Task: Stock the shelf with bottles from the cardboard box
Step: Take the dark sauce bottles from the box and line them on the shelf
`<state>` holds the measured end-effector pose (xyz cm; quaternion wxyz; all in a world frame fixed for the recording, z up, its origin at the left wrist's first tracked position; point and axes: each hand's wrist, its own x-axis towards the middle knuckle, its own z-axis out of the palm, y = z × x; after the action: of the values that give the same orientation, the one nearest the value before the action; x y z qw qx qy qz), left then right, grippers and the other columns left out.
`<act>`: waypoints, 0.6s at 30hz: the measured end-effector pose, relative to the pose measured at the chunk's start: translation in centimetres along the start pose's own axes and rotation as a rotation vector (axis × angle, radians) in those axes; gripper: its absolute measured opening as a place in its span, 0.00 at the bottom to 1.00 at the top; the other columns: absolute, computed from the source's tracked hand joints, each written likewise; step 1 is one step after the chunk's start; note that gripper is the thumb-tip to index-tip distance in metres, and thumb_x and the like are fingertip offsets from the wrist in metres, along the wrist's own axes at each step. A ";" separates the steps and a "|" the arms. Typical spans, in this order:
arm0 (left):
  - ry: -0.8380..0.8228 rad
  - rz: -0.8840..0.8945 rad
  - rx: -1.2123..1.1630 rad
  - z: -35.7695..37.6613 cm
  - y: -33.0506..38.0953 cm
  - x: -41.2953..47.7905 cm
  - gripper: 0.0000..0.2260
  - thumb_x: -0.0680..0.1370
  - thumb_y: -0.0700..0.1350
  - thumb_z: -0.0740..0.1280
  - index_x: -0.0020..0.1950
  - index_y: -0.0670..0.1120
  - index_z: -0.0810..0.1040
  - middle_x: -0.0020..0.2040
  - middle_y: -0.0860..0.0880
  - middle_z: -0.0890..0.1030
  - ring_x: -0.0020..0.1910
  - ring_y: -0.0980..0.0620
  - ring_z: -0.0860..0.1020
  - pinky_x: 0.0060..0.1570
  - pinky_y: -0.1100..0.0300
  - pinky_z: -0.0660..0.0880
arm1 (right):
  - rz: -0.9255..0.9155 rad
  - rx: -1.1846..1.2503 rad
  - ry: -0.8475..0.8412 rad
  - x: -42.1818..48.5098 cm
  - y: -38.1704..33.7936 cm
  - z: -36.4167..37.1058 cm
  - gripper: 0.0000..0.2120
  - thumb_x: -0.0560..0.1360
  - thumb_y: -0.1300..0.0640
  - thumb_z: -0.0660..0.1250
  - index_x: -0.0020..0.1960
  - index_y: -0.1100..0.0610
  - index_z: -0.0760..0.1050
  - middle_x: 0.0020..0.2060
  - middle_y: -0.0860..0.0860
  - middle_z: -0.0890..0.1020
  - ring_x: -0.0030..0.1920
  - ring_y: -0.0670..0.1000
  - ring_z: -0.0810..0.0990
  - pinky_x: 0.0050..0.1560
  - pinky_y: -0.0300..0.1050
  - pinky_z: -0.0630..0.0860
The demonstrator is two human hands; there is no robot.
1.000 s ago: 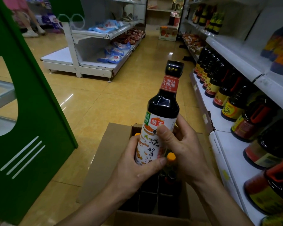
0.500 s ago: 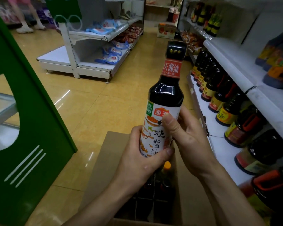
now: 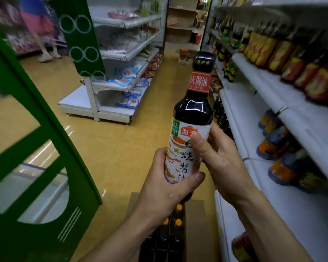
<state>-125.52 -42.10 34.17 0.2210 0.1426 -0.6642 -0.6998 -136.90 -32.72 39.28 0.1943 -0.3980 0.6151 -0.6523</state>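
Soy sauce bottle (image 3: 191, 118) stands upright in both your hands above the cardboard box (image 3: 194, 233): your left hand (image 3: 165, 188) wraps its base, your right hand (image 3: 218, 159) curls round the label, thumb across the front. White shelf (image 3: 254, 114) runs just right.

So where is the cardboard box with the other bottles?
In the head view the cardboard box sits on the floor at bottom centre, below the left hand and right hand holding the soy sauce bottle, beside the white shelf on the right.
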 end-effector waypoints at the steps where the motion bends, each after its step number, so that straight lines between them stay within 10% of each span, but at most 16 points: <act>1: -0.009 0.003 -0.006 0.2 2.8 0.0 0.25 0.70 0.49 0.78 0.63 0.52 0.72 0.49 0.50 0.84 0.47 0.47 0.84 0.45 0.46 0.84 | -0.004 -0.006 -0.004 0.6 -2.5 -0.1 0.24 0.73 0.45 0.69 0.68 0.51 0.75 0.56 0.46 0.86 0.59 0.47 0.84 0.55 0.40 0.80; 7: -0.063 0.046 -0.037 0.7 18.5 0.4 0.25 0.69 0.49 0.76 0.62 0.51 0.72 0.49 0.52 0.84 0.47 0.52 0.85 0.44 0.60 0.83 | -0.020 -0.047 0.021 3.5 -18.1 -0.4 0.22 0.75 0.47 0.68 0.68 0.50 0.75 0.57 0.46 0.86 0.58 0.46 0.84 0.53 0.38 0.81; 11: -0.094 0.068 -0.047 1.1 26.2 1.0 0.24 0.72 0.49 0.78 0.63 0.51 0.72 0.51 0.50 0.84 0.49 0.51 0.85 0.47 0.62 0.82 | -0.051 -0.060 0.038 4.8 -26.3 -0.7 0.18 0.76 0.48 0.68 0.63 0.50 0.75 0.45 0.41 0.86 0.41 0.38 0.84 0.33 0.28 0.75; 18: -0.270 0.098 -0.100 3.7 36.8 2.2 0.23 0.71 0.48 0.75 0.64 0.47 0.72 0.48 0.45 0.83 0.41 0.53 0.83 0.42 0.63 0.81 | -0.086 -0.128 0.180 5.3 -37.2 -2.8 0.17 0.76 0.48 0.69 0.64 0.51 0.76 0.54 0.48 0.87 0.56 0.48 0.86 0.53 0.39 0.81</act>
<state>-124.80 -40.71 71.14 0.1702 0.0034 -0.6582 -0.7333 -133.48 -28.59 76.54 0.0841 -0.3754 0.6527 -0.6527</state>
